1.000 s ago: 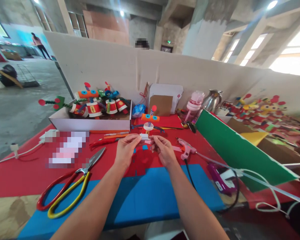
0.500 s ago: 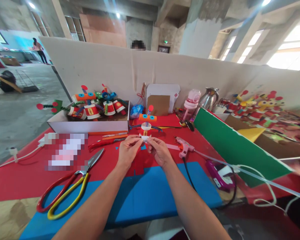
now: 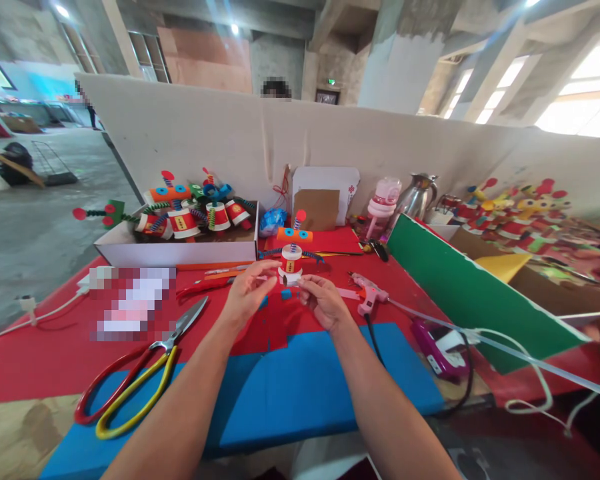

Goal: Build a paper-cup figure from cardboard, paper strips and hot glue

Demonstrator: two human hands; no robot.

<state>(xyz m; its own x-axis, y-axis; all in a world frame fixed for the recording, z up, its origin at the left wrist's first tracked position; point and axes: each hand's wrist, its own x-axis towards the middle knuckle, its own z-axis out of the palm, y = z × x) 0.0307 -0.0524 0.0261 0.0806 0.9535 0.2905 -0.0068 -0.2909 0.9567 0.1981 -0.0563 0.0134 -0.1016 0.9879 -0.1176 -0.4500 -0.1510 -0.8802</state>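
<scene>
- We have a small white curled piece (image 3: 291, 279) raised over the middle of the bench (image 3: 40, 357), its hollow end turned partly toward us.
- Our right hand (image 3: 326, 300) pinches its right end between thumb and fingers.
- Our left hand (image 3: 250, 293) is open just to the left of it, thumb and fingers parted, gripping nothing.
- Right behind the piece we see a cup figure (image 3: 292, 256) standing upright, with an orange head, blue eyes and springy dark arms; we cannot tell whether the piece touches it.
- Below our fingertips lie little blue scraps (image 3: 286, 293) on the red covering.
- Nearer us, a blue sheet (image 3: 290, 393) spreads beneath our forearms.
- To our right, a pink glue gun (image 3: 371, 295) lies near the right hand, with a purple device (image 3: 437, 350) farther out, beside a green panel (image 3: 475, 300).
- To our left, big scissors (image 3: 167, 344) with one red and one yellow handle lie with blades apart.
- Behind them, a white box (image 3: 180, 253) holds more cup figures.
</scene>
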